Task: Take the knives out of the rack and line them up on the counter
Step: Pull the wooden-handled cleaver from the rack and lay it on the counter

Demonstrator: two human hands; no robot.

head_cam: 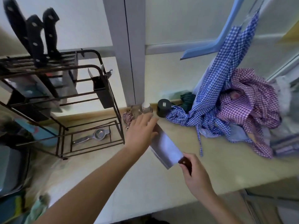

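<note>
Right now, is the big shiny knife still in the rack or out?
Out. The right hand holds the cleaver over the counter, away from the rack.

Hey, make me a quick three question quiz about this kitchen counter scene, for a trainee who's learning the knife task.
1. True or false: the right hand grips the cleaver by its reddish-brown handle.
2. How many black-handled knives stand in the top of the rack?
3. Multiple choice: what is the left hand doing? A) resting open on the far end of the cleaver blade, B) pulling a knife from the rack, C) holding the checked cloth.

Key
1. True.
2. Three show clearly.
3. A.
</note>
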